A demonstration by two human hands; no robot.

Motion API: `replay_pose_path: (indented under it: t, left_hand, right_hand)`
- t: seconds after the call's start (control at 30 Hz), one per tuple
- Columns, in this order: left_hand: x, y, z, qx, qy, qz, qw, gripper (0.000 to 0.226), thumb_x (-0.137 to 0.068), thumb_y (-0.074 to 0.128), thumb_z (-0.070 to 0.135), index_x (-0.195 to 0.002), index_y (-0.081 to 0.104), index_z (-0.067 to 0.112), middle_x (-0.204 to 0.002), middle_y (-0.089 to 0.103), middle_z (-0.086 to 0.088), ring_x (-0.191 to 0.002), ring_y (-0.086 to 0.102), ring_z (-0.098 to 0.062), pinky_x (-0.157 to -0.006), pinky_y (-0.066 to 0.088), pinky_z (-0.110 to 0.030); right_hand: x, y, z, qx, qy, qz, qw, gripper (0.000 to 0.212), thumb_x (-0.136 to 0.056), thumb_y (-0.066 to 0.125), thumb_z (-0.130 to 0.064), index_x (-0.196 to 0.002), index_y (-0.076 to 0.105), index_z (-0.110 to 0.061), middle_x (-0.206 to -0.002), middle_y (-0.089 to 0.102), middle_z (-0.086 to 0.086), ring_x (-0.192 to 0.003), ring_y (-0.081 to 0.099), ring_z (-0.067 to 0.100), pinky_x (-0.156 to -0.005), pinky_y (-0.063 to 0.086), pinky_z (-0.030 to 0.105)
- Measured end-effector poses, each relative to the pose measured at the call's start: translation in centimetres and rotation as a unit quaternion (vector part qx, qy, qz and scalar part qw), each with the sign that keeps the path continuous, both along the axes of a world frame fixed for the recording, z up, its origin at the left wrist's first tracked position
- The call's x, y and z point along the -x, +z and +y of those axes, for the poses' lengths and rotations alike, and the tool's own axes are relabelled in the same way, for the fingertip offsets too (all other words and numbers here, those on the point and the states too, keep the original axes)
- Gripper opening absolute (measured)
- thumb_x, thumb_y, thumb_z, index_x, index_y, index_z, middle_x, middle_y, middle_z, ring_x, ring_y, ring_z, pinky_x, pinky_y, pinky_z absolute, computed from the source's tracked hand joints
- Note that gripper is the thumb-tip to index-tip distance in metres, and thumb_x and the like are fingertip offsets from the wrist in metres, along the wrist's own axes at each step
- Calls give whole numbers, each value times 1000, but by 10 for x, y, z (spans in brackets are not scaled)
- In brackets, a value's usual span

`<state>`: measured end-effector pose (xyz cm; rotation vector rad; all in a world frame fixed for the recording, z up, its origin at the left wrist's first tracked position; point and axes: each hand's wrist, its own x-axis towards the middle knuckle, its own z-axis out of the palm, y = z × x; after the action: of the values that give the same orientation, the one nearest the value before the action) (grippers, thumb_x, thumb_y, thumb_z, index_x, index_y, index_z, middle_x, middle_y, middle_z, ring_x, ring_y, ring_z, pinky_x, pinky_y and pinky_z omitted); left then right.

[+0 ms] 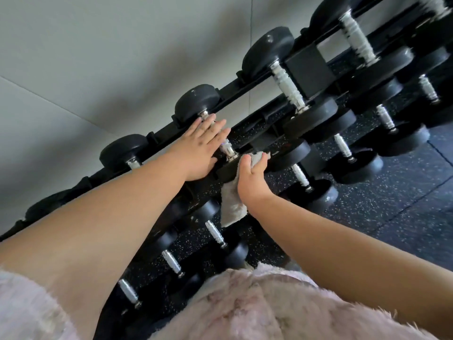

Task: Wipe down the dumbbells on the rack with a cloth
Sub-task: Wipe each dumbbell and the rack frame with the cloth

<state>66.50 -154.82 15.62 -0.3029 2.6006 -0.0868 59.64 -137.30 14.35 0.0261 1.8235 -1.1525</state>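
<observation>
Black dumbbells with chrome handles lie in rows on a black rack (306, 62) that runs from lower left to upper right. My left hand (198, 150) rests flat, fingers straight, on the chrome handle (226, 147) of a top-row dumbbell. My right hand (251, 179) grips a grey cloth (232, 207) and presses it against the near black head (226, 171) of that same dumbbell. Part of the cloth hangs down below my palm. The far head (196, 101) of this dumbbell sits against the rack's back rail.
More dumbbells (286, 82) fill the top row to the right, and smaller ones (215, 233) sit on lower tiers. A grey wall (110, 57) stands behind the rack. Speckled black rubber flooring (397, 212) lies to the right. My fuzzy pink garment (257, 305) fills the bottom.
</observation>
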Motion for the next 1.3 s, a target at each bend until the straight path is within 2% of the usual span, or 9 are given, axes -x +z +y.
replay_pose_path:
  t: [0.1, 0.2, 0.43, 0.6, 0.77, 0.93, 1.07, 1.17, 1.3]
  left_hand:
    - [5, 2, -9, -19, -17, -12, 1000, 78, -109, 30, 48, -166, -17, 22, -171, -31, -1, -155, -34, -25, -128, -16, -47]
    - [10, 3, -11, -56, 8, 7, 998, 72, -109, 27, 51, -168, -5, 24, -172, -26, 0, -156, -33, -22, -128, -17, -46]
    - [16, 5, -13, -87, 18, 23, 996, 59, -112, 25, 45, -167, 11, 29, -173, -24, 2, -156, -33, -19, -125, -21, -41]
    - [17, 8, -10, -114, 46, 32, 992, 53, -113, 26, 43, -165, 20, 33, -174, -23, 4, -155, -34, -18, -125, -20, -41]
    - [18, 7, -9, -112, 59, 27, 992, 61, -107, 33, 60, -163, 26, 35, -174, -23, 2, -154, -35, -20, -124, -20, -43]
    - [21, 2, -3, -115, 88, 32, 989, 56, -106, 37, 61, -156, 34, 37, -173, -25, -3, -153, -38, -25, -126, -20, -48]
    - [24, 3, -1, -105, 86, 27, 990, 56, -106, 36, 61, -155, 35, 33, -172, -28, -6, -152, -39, -27, -125, -20, -50]
    - [28, 6, 4, -92, 91, 17, 991, 55, -107, 35, 61, -154, 34, 32, -172, -28, -7, -152, -39, -28, -124, -20, -51]
    - [28, 8, 8, -72, 100, -1, 992, 58, -108, 31, 61, -156, 31, 29, -170, -31, -9, -151, -41, -29, -123, -21, -50]
  right_hand:
    - [-15, 11, -15, 1, -169, -244, 955, 64, -92, 42, -75, -127, 52, -22, -128, 60, 4, -127, 58, 31, -110, 44, 48]
    - [-32, 17, -26, 70, -244, -328, 910, 64, -94, 42, -74, -133, 52, -24, -141, 56, 4, -132, 55, 28, -112, 43, 53]
    - [-23, 29, -30, 6, -283, -238, 929, 63, -102, 38, -63, -145, 47, -18, -152, 47, 3, -143, 43, 27, -111, 40, 41]
    - [-8, 28, -36, -88, -252, -204, 942, 83, -102, 21, -71, -157, 35, -11, -160, 39, 9, -148, 32, 34, -124, 20, 50]
    - [-15, 33, -27, 6, -283, -260, 923, 87, -97, 23, -78, -146, 45, -9, -146, 51, -3, -135, 47, 15, -121, 29, 36]
    - [-27, 27, -18, 98, -291, -354, 883, 108, -74, 42, -97, -141, 53, -13, -140, 59, 13, -133, 56, 31, -118, 39, 43]
    - [-9, 34, -17, -10, -255, -252, 933, 80, -99, 31, -73, -154, 38, -15, -160, 40, 10, -143, 45, 34, -115, 41, 52]
    - [10, 30, -17, -46, -190, -126, 973, 66, -107, 19, -54, -150, 41, -9, -151, 48, 17, -136, 49, 39, -114, 41, 55]
    - [29, 13, -23, -69, -224, -215, 948, 64, -102, 35, -65, -135, 54, -13, -135, 55, 4, -128, 53, 28, -113, 40, 47]
